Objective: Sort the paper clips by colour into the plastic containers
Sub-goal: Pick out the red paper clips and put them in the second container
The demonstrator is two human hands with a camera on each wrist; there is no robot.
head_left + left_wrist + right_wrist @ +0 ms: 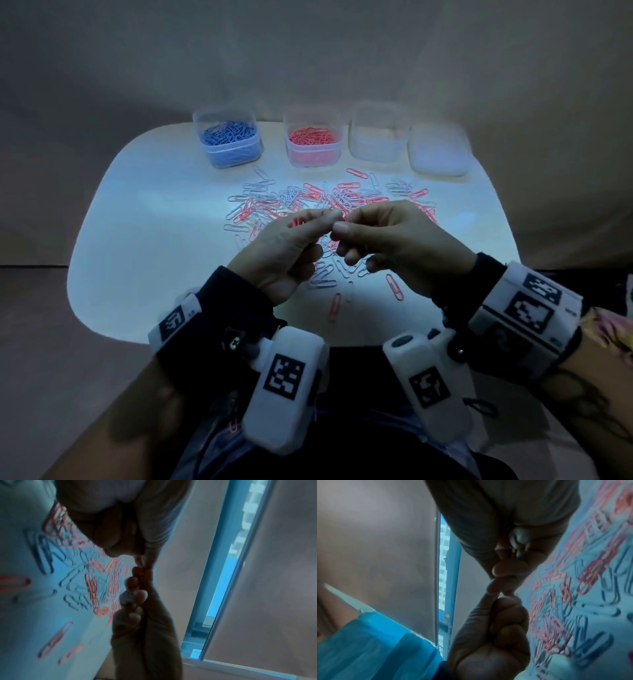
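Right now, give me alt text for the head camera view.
Two hands, left hand and right hand, meet fingertip to fingertip over a pile of red and white clips on a white table. Behind stand four tubs: blue clips, red clips, two looking empty.

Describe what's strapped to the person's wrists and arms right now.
Both hands, left hand and right hand, are bare. Dark cuffs cover each wrist, with white bands bearing black square-code markers. White camera housings with similar markers hang underneath.

Red and white clips (329,202) scattered, containers (311,140) behind
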